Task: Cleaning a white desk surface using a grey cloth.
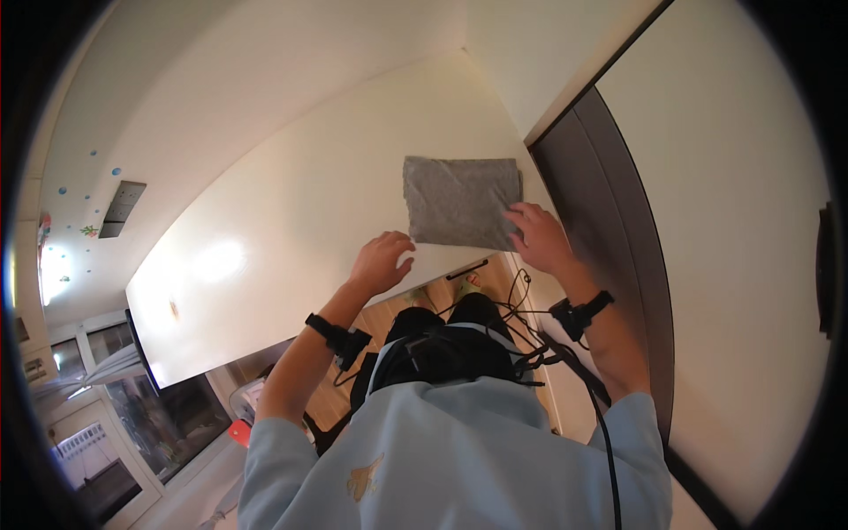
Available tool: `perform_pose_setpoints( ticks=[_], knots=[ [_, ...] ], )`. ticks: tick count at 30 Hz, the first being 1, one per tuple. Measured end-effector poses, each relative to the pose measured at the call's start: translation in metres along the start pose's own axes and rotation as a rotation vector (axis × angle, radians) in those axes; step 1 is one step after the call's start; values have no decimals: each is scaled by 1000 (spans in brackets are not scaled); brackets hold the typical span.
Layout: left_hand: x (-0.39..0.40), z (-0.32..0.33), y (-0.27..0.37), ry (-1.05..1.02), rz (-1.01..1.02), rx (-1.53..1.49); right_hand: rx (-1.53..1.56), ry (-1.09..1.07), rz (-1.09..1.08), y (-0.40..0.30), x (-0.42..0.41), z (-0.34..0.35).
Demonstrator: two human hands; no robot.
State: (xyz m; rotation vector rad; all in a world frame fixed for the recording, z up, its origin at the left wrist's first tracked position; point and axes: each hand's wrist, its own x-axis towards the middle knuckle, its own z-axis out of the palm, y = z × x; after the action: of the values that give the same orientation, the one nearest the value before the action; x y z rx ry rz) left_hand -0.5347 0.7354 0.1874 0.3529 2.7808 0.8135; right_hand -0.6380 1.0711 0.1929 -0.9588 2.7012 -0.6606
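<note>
A grey cloth (pixel 460 202), folded into a rough rectangle, lies flat on the white tabletop (pixel 318 192). At its near left corner is my left hand (pixel 384 262), with thumb and fingers apart and nothing in its grasp. My right hand (pixel 538 237) is at the near right edge of the cloth, fingers spread; the fingertips overlap the cloth, though I cannot tell whether they press on it. Both wrists wear black straps with small devices, the left device (pixel 348 346) and the right device (pixel 573 318).
Black cables (pixel 523 298) hang by my right arm and waist. A dark handle (pixel 467 269) sits below the table's near edge. To the right stands a dark brown panel (pixel 603 199). A grey socket plate (pixel 122 209) is on the left wall, and a window (pixel 165 417) lies at lower left.
</note>
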Motion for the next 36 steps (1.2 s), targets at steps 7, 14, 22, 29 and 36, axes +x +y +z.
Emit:
perform_pose_setpoints(
  ticks=[7,14,22,29,36],
  knots=[
    [-45,23,-74,404,-309,171,-144,-28,-62,-30,71,75],
    [-70,28,-80,370,-459,331,-223,175,111,-17,168,92],
    [-69,28,-78,383,-510,324,-168,324,197,33,309,74],
    [-68,29,-84,424,-482,309,-342,259,261,64,365,64],
    [-76,27,-89,446,-409,308,-357,201,158,72,304,71]
  ],
)
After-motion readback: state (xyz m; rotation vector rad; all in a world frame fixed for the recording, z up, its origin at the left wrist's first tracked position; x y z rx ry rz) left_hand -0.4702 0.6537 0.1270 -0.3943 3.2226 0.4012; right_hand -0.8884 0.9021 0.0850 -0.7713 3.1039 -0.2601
